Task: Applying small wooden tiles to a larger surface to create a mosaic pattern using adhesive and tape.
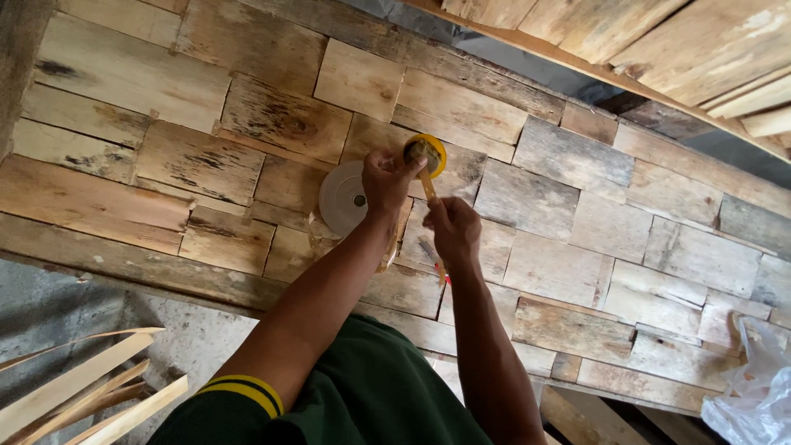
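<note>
Nearest me lay loose wood strips (78, 387) at lower left and a crumpled plastic bag (754, 395) at lower right. My right hand (453, 231) had its grip closed on a wooden-handled brush (428, 185), bristles in the yellow tin (426, 154). My left hand (387, 177) gripped that tin's rim against the patchwork wooden bench (577, 272). Just left lay the tin's round white lid (339, 198).

Dark green short sleeve (247, 404) with yellow-striped cuff, bare forearms.
</note>
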